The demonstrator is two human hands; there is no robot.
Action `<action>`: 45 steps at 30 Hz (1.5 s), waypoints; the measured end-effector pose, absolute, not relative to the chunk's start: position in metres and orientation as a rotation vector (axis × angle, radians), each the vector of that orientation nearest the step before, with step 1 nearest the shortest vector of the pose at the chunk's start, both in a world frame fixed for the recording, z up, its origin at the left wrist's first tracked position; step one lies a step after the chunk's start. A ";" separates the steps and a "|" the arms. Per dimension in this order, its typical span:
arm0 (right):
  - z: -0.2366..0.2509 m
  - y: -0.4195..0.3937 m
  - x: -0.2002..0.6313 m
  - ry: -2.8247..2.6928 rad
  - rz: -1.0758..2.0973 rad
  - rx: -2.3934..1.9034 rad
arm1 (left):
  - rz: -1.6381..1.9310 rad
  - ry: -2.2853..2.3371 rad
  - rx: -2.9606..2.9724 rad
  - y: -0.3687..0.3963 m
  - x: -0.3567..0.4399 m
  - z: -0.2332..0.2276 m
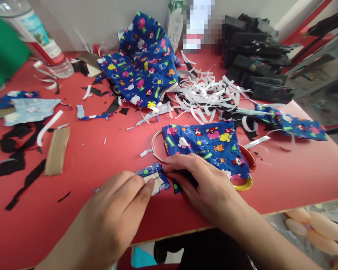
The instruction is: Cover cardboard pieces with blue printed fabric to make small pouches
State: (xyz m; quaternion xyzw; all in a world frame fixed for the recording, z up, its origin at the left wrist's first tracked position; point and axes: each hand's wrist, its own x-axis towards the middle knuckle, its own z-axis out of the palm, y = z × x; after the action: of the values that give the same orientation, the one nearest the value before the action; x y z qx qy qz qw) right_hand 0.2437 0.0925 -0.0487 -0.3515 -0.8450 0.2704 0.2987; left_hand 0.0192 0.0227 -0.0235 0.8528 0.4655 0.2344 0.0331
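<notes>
A small folded piece of blue cartoon-print fabric [155, 179] lies near the front edge of the red table [107, 157]. My left hand [112, 217] presses its left end with the fingertips. My right hand [205, 183] pinches the piece's right end, resting flat on the table. Just behind my right hand lies a larger blue printed cloth [208, 144] draped over tape rolls [246, 170], with a thin ring [154, 144] showing at its left.
A bigger heap of the same blue fabric [143, 63] sits at the back, beside a tangle of white paper strips [205, 92]. Black pieces [256, 60] are stacked back right. A plastic bottle [33, 30] stands back left. Black scraps and a brown card strip [56, 150] lie left.
</notes>
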 end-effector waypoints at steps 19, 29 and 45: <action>-0.044 0.097 0.239 -2.215 0.761 -0.944 | 0.620 1.579 2.683 0.002 0.005 -0.025; -0.041 0.102 0.238 -2.145 0.924 -1.086 | 0.712 1.639 2.605 0.003 -0.004 -0.031; 0.008 0.195 0.261 -2.477 0.470 -1.568 | 0.600 1.547 2.138 0.014 -0.021 -0.029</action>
State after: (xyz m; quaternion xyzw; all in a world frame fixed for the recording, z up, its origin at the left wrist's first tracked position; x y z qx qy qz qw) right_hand 0.2605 0.1952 0.0075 -0.5262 -0.8311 0.1579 0.0862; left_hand -0.0209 0.0140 -0.0290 0.7714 0.5581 0.2166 0.2157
